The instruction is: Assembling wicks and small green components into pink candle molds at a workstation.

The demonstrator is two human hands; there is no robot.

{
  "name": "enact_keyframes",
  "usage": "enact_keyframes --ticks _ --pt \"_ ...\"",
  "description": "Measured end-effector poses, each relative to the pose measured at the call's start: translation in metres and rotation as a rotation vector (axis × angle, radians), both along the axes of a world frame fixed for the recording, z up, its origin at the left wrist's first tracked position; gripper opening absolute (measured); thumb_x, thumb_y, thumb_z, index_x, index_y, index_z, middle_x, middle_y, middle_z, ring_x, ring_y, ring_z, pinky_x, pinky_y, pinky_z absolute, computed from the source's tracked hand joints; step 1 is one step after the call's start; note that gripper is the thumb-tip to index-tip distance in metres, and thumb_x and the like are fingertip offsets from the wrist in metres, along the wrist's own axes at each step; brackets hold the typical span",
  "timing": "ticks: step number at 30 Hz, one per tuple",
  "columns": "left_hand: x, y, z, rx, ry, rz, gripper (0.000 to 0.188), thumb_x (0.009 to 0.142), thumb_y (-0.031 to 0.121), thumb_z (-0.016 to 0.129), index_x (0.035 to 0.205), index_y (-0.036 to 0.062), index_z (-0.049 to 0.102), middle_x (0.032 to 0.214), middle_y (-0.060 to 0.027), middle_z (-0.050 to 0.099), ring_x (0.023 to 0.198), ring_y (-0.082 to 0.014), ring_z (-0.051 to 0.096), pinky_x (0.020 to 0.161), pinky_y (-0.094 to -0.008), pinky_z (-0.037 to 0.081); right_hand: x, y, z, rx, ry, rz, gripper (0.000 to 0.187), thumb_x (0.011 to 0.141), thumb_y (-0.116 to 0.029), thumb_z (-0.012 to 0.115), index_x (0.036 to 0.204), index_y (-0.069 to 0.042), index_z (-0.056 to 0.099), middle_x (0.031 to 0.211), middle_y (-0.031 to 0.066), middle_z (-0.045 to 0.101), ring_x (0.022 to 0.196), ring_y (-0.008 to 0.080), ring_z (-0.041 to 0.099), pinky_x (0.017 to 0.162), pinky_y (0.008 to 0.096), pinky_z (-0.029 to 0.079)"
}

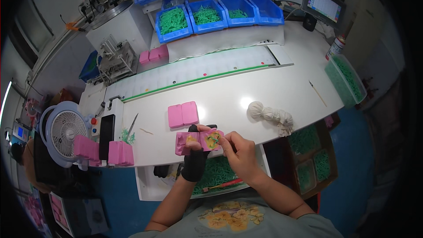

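White table [229,90] spreads across the room, and over its front edge, above the open drawer [145,187], a pink two-part case [179,146] is held open. The left hand [196,152], in a black fingerless glove, grips this case from below, with its thumb laid over the inner side and its fingers behind; its forearm rises from the lower edge. The right hand [239,150] comes diagonally inward, thumb and index finger curled toward each other at the case's right half, which is yellow and green inside. I cannot tell whether they pinch something.
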State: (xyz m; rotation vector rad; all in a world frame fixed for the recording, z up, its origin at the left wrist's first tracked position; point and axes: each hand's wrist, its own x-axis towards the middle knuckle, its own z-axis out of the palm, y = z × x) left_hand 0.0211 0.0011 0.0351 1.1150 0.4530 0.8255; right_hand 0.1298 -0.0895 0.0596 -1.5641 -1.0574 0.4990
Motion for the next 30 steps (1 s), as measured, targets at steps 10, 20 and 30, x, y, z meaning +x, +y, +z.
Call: enact_keyframes --ticks 10,20,30 --pt "0.001 -0.001 -0.010 -0.065 -0.057 0.007 0.080 0.081 0.078 0.041 0.110 0.0030 0.045 0.101 -0.0099 0.053 0.100 -0.0220 0.058 0.091 -0.0367 0.047 -0.004 -0.002 -0.006 0.211 -0.333 -0.066 0.009 0.086 -0.007 0.065 0.083 -0.002 0.059 0.070 0.0120 0.059 0.057 0.0291 0.060 0.051 0.0366 0.046" --pt "0.001 0.000 -0.011 -0.107 -0.065 0.012 0.082 0.079 0.077 0.046 0.109 0.0018 0.047 0.104 -0.0074 0.053 0.098 -0.0179 0.057 0.087 -0.0333 0.048 -0.003 -0.004 -0.011 0.289 -0.502 -0.040 0.009 0.084 -0.004 0.068 0.086 -0.004 0.059 0.073 0.0111 0.059 0.057 0.0280 0.060 0.050 0.0367 0.047" --pt "0.002 0.002 -0.008 0.039 0.061 0.022 0.085 0.079 0.080 0.042 0.106 0.0002 0.050 0.099 -0.0083 0.059 0.090 -0.0153 0.061 0.083 -0.0313 0.051 -0.006 0.002 -0.009 0.204 -0.030 -0.069 0.014 0.093 -0.010 0.061 0.083 -0.001 0.059 0.057 0.0060 0.056 0.049 0.0121 0.055 0.047 0.0271 0.042"
